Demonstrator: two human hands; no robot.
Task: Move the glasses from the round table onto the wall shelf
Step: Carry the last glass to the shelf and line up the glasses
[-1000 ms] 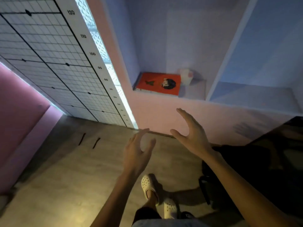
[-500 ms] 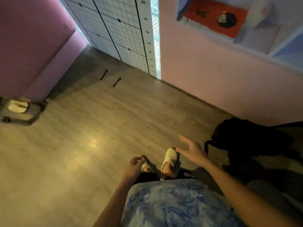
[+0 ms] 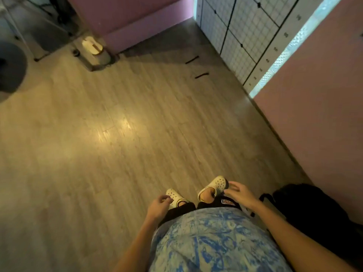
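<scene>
- Wooden floor point(image 3: 110, 134) fills the frame; pink wall point(image 3: 318, 107) at right, gridded panel point(image 3: 241, 30) upper right.
- Left hand point(image 3: 158, 206) and right hand point(image 3: 240, 194), lower centre, are apart, loosely curled, empty.
- No glasses, surface or shelf in view.

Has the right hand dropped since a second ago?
Yes. The right hand was raised toward the wall shelf; now it hangs low by the white shoe, holding nothing. The camera also swung down.

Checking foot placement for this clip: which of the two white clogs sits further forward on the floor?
The right clog, beside the right hand, is further forward; the left clog sits further back.
</scene>
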